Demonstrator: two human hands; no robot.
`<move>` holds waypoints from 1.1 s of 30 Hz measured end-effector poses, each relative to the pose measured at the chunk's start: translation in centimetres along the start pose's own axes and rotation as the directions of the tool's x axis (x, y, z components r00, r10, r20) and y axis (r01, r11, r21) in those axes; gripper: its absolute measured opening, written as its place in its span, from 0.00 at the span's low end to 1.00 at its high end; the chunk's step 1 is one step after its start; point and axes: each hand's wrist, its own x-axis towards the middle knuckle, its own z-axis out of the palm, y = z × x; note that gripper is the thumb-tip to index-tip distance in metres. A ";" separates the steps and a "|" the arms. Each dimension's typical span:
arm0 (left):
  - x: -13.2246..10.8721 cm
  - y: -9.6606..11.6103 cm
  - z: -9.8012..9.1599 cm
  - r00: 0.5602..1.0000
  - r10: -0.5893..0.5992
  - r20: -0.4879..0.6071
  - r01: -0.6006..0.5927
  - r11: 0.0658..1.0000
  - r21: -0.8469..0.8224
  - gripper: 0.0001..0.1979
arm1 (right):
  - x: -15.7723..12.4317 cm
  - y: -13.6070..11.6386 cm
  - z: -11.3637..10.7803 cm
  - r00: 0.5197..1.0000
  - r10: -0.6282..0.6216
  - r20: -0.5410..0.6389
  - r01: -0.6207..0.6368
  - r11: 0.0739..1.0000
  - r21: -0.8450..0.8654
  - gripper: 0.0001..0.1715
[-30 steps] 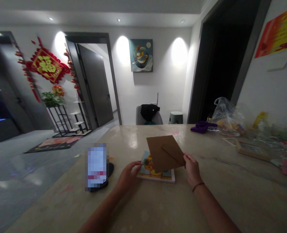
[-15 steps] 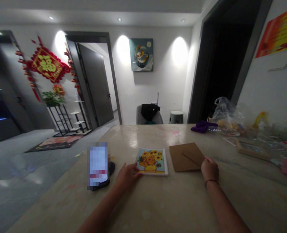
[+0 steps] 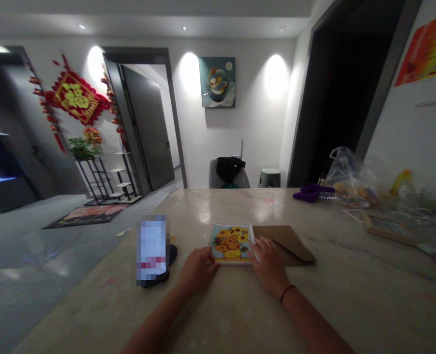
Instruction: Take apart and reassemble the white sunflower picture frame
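A small sunflower picture with a white border [image 3: 231, 243] lies flat on the stone table top [image 3: 92, 305]. My left hand [image 3: 198, 269] grips its lower left edge. My right hand [image 3: 267, 265] presses on its right edge, with the fingers over the white border. A brown kraft envelope [image 3: 292, 243] lies flat to the right of the picture. Its left end meets the picture and passes out of sight at the picture's right edge, so I cannot tell whether it goes under or around it.
A blurred phone [image 3: 151, 250] stands on a black holder left of my left hand. At the table's right end are purple cloth [image 3: 312, 192], a plastic bag [image 3: 349, 172], and a wooden frame [image 3: 389, 229]. A chair [image 3: 229, 174] stands beyond the far edge.
My right hand has moved left from the envelope onto the picture's edge. The envelope has slid left and now meets the picture. The picture stays in about the same place.
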 end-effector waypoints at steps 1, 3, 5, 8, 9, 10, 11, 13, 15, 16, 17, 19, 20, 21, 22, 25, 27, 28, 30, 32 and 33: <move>0.0 0.0 0.0 1.000 0.009 0.005 -0.009 1.000 0.004 0.04 | -0.2 -0.7 0.3 0.997 -0.033 0.065 0.032 0.999 0.011 0.20; -0.1 0.0 0.2 1.000 0.027 0.014 -0.027 1.000 0.004 0.03 | -0.5 -1.4 0.5 0.991 -0.033 0.133 0.031 0.999 0.016 0.21; -0.1 -0.1 0.5 0.999 0.032 0.029 -0.032 0.999 0.008 0.03 | -0.6 -1.3 0.4 0.988 -0.016 0.155 0.013 1.000 0.016 0.21; -0.2 -0.2 0.9 0.998 0.028 0.060 -0.028 1.000 0.000 0.04 | -0.6 -1.0 -0.1 0.988 -0.001 0.156 -0.003 1.000 0.025 0.21; -0.2 -0.2 0.9 0.997 0.019 0.069 -0.018 1.000 -0.009 0.04 | -0.5 -1.0 -0.2 0.988 0.006 0.153 -0.010 1.000 0.026 0.20; -0.2 -0.1 1.0 0.997 0.005 0.073 -0.004 1.000 -0.020 0.04 | -0.5 -1.0 -0.3 0.988 0.012 0.151 -0.016 1.000 0.026 0.20; -0.2 0.0 0.9 0.997 -0.010 0.073 0.013 0.999 -0.031 0.04 | -0.5 -1.0 -0.4 0.989 0.018 0.149 -0.022 0.999 0.024 0.20; -0.2 0.2 0.8 0.997 -0.036 0.072 0.039 0.998 -0.043 0.04 | -0.5 -1.1 -0.4 0.988 0.025 0.150 -0.028 0.999 0.020 0.20; -0.2 0.5 0.5 0.996 -0.039 0.078 0.042 0.998 -0.036 0.05 | -0.5 -1.1 -0.3 0.988 0.029 0.152 -0.032 0.999 0.018 0.21; -0.2 0.6 0.4 0.996 -0.035 0.082 0.038 0.999 -0.029 0.05 | -0.5 -1.0 -0.3 0.988 0.032 0.151 -0.035 0.999 0.019 0.21; -0.2 0.6 0.3 0.996 -0.032 0.084 0.034 0.999 -0.025 0.05 | -0.5 -0.8 -0.2 0.988 0.037 0.148 -0.040 0.999 0.021 0.21; -0.2 0.6 0.2 0.996 -0.029 0.085 0.032 0.999 -0.028 0.05 | -0.4 -0.5 -0.1 0.989 0.049 0.141 -0.054 0.998 0.034 0.21; -0.2 0.6 0.2 0.996 -0.027 0.085 0.030 0.999 -0.034 0.05 | -0.4 -0.3 -0.1 0.989 0.052 0.139 -0.059 0.997 0.043 0.22; -0.2 0.5 0.2 0.996 -0.025 0.083 0.029 0.999 -0.041 0.05 | -0.3 -0.2 0.0 0.989 0.052 0.139 -0.060 0.997 0.054 0.22; -0.1 0.4 0.2 0.996 -0.021 0.083 0.025 0.999 -0.046 0.04 | -0.3 -0.1 -0.1 0.989 0.049 0.142 -0.059 0.996 0.064 0.22; -0.1 0.2 0.2 0.997 -0.010 0.076 0.013 0.999 -0.039 0.05 | -0.3 -0.1 -0.2 0.988 0.033 0.148 -0.046 0.996 0.082 0.22; -0.2 0.2 0.1 0.997 -0.004 0.076 0.005 1.000 -0.013 0.05 | -0.3 -0.2 -0.3 0.989 0.027 0.145 -0.040 0.996 0.082 0.22; -0.2 0.2 0.0 0.997 -0.001 0.076 0.001 1.000 -0.001 0.06 | -0.3 -0.3 -0.3 0.990 0.024 0.140 -0.036 0.996 0.081 0.22; -0.3 0.3 -0.1 0.998 -0.002 0.063 0.002 1.000 0.005 0.08 | -0.2 -0.3 -0.3 0.992 0.022 0.124 -0.032 0.996 0.078 0.22; -0.3 0.2 -0.2 0.999 -0.025 0.042 0.025 1.000 -0.009 0.18 | -0.3 -0.2 -0.3 0.994 0.039 0.098 -0.046 0.997 0.066 0.22; -0.3 0.2 -0.2 0.998 -0.045 0.035 0.046 0.999 -0.020 0.24 | -0.3 0.0 -0.3 0.995 0.057 0.087 -0.062 0.996 0.058 0.24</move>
